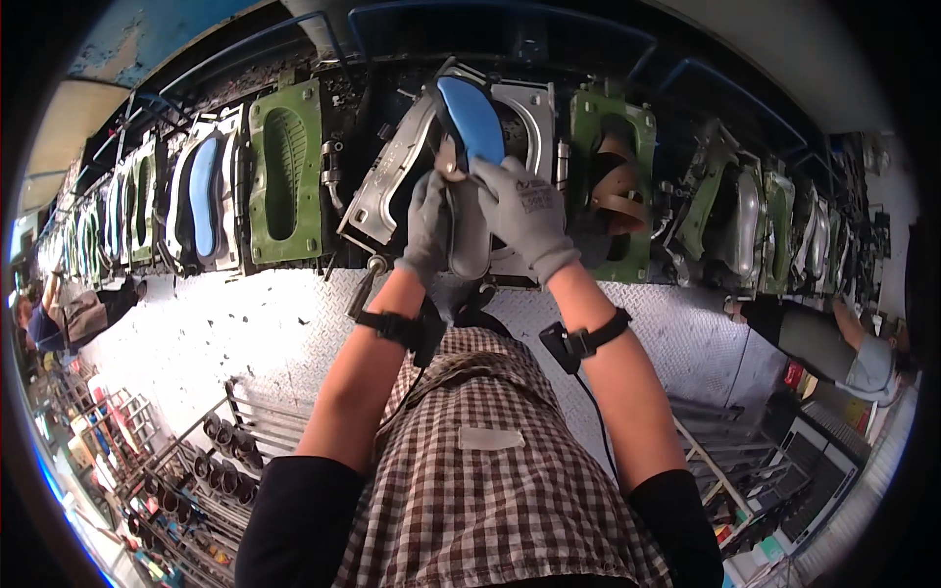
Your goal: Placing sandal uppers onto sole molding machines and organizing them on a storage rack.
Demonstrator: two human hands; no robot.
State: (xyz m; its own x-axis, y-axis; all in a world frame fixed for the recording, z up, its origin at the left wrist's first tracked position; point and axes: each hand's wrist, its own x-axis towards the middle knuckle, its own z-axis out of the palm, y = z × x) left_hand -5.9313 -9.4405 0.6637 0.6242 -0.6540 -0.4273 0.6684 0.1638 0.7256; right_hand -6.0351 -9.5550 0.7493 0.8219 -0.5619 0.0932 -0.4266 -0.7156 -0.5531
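In front of me, a long shoe piece [470,113] with a blue sole-shaped face and a dark edge lies over an open silver metal mould [377,186]. A small tan flap [448,157] shows at its side. My left hand [428,223], in a grey glove, has its fingers closed at the flap and near edge. With fingers bent and pressed on the near end of the blue face, my gloved right hand [520,211] grips the piece too. Between the hands a smooth grey sole-shaped form [470,240] shows. My fingertips partly hide what each hand pinches.
Green moulds [286,171] and silver ones stand in a row on both sides. One on the left carries a blue sole [205,196]; a brown strap piece [618,191] lies in one on the right. Racks with dark shoes [230,441] stand lower left. Other people [853,353] are at both sides.
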